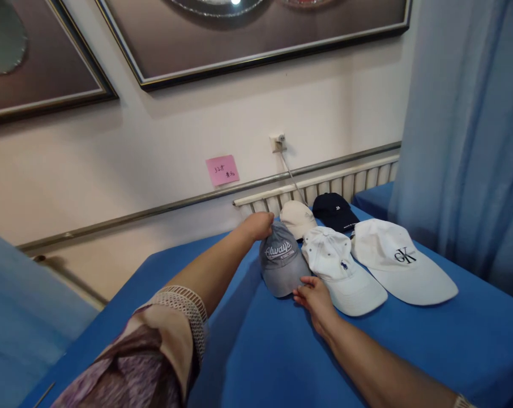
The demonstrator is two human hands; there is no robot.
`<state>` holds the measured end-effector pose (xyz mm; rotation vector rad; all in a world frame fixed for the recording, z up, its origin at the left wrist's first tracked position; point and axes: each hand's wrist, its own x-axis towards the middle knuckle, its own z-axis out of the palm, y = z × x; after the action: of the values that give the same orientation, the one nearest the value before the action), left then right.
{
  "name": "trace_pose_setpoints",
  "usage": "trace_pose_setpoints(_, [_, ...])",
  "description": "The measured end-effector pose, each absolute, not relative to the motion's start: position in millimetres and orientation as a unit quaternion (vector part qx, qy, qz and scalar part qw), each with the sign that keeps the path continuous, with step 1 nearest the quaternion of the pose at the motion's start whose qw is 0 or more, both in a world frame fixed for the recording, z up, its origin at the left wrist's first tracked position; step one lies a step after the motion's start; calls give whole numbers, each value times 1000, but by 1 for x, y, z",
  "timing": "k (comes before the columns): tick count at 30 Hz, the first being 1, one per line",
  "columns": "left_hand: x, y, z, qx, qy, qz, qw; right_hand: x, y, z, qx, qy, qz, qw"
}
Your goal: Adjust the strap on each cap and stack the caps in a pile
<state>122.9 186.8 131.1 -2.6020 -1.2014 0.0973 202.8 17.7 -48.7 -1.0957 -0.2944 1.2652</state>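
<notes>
A grey baseball cap [282, 258] with "Always" lettering is on the blue table, its brim toward me. My left hand [260, 225] is closed on the back of its crown. At the right edge of the brim is my right hand [313, 297], thumb and fingers close around that edge; whether they press on it is hard to see. Just right of the grey cap lies a white cap [330, 255] with a small dark emblem. Beyond it sits a larger white cap [388, 255] marked "CK". Behind them are a cream cap [296, 218] and a navy cap [333, 211].
The blue tabletop [256, 357] reaches to the wall, where a radiator [345, 184] and a metal pipe [188, 201] run. A cord hangs from a wall socket [278, 143]. Blue curtains [464, 141] hang on the right and left. A pink note [222, 170] is on the wall.
</notes>
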Motion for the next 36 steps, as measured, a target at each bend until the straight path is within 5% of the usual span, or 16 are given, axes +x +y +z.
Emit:
trace_pose_setpoints(16, [130, 207, 116, -892, -434, 51, 113, 208, 24, -62, -503, -144, 534, 663])
trace_pose_setpoints(26, [101, 180, 104, -888, -456, -54, 10, 212, 18, -58, -557, -185, 507, 631])
trace_pose_setpoints(36, [-7, 36, -25, -796, -519, -191, -247, 209, -3, -61, -555, -324, 537, 546])
